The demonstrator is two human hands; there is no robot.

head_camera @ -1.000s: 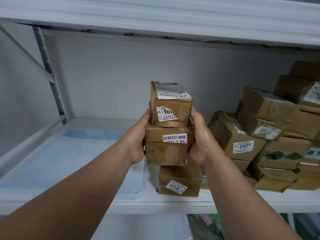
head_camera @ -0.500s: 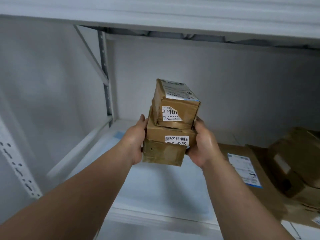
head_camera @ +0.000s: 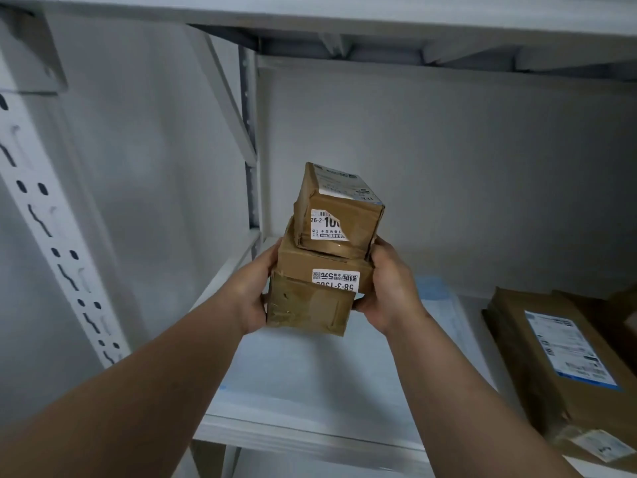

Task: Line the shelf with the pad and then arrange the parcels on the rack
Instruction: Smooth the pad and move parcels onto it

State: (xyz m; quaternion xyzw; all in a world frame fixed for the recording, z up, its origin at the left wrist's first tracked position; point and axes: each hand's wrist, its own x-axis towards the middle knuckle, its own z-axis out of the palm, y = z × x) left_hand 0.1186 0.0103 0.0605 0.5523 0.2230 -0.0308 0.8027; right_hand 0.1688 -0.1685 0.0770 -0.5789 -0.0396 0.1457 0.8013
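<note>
Left hand (head_camera: 256, 298) and right hand (head_camera: 387, 288) clamp a stack of parcels (head_camera: 320, 270) between them, held above the pad (head_camera: 310, 381) lining the shelf (head_camera: 303, 439). Best to lower it level onto the pad's far left, keeping the tilted top box (head_camera: 339, 210) from sliding, clear of the flat parcel (head_camera: 551, 357) at right.

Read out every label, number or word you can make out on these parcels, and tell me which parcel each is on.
"26-2-10", cut off: sticker on the top parcel.
"58-3-13", upside down, partly hidden: sticker on the lower parcel, with "5元" above it.
Top parcel's shipping label: too blurred.
Flat parcel label on the shelf: too small.
</note>
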